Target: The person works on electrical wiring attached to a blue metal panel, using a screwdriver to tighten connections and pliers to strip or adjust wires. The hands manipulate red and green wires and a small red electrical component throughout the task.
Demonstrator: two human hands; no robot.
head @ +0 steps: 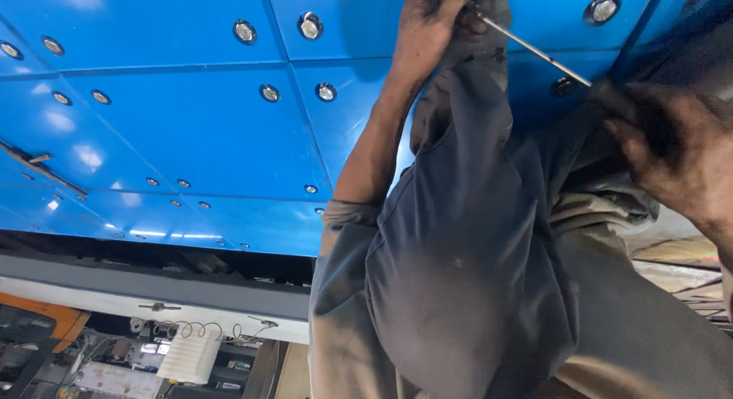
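Two grimy bare hands are raised against a glossy blue panelled underside (175, 139), whose flat sheet-metal plates are joined at straight seams and studded with round, shiny recessed bolt heads (245, 31). A thin, straight, bright metal rod (538, 54) is seen running diagonally from the upper middle down toward the right, close under the blue surface. The left hand (427, 25) is stretched upward on a bare, extended forearm, its fingers curled shut around the upper end of the rod, where a small dark fitting is just visible at the top edge. The right hand (672, 151), dark with grease, is held lower at the right, its fingers bent toward the rod's lower end; whether the rod is actually clasped there cannot be told, since the tip is lost in shadow. A soft, dusty grey cloth garment (466, 277) is draped in heavy folds between the two arms and fills the lower middle of the view. At the lower left, a white pleated filter-like object (188, 357) and a loose coil of thin wire (183, 329) are seen beneath a grey and white beam (153, 292)
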